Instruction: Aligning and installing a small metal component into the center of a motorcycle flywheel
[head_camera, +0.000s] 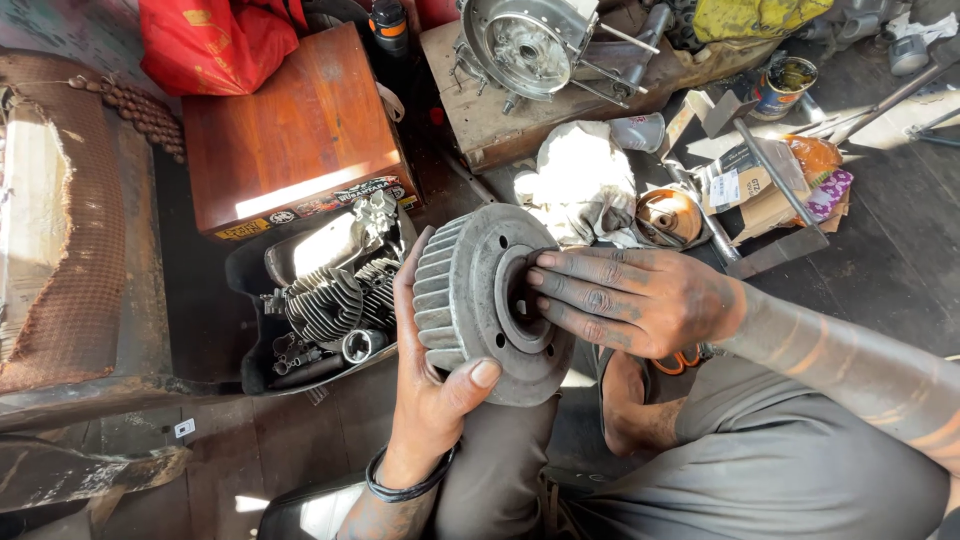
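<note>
Head cam: my left hand (435, 375) grips finned metal hub (480, 300) w/ thumb on rim; right hand (630, 300) open, fingertips (540, 278) in its center bore.

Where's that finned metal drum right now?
The finned drum is mid-frame in the head view, gripped by the left hand, right hand fingers in its hub, beside the tray of engine parts.

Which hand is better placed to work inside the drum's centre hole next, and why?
Probably the right hand: its fingertips are at the centre hole of the drum. The left hand grips the finned rim from below, supporting it.
</note>
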